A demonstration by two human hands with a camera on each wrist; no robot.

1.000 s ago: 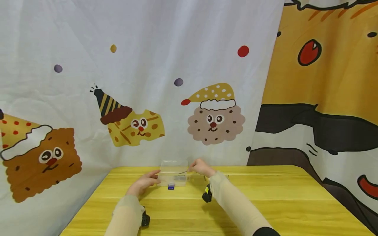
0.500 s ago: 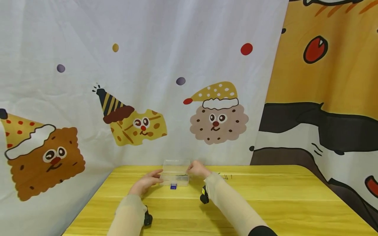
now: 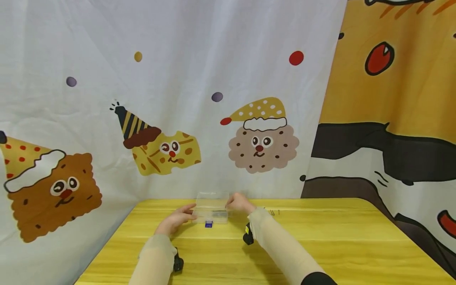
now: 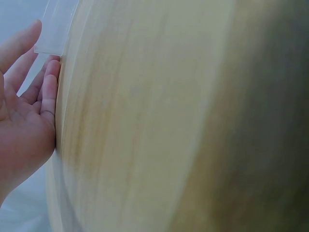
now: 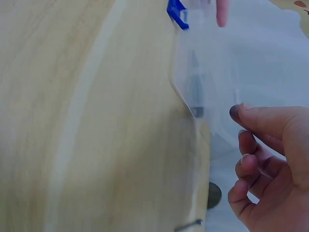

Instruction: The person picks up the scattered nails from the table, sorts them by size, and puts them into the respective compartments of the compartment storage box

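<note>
Clear plastic box [image 3: 204, 217], blue latch [image 3: 208, 224], lid [image 3: 212, 199] raised, far bench [image 3: 320, 237]; dark slender contents [image 5: 196, 92], blurred. Left hand [image 3: 177, 219]: fingers spread at box's left end. Right hand [image 3: 239, 203]: thumb-forefinger together; cannot tell whether gripping.

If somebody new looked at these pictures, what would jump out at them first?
Probably the cartoon curtain filling the background, especially the smiling cheese left of centre in its striped party hat. Next might be the clear box with a blue clasp, standing open near the table's far edge, between the left hand and the right hand.
</note>
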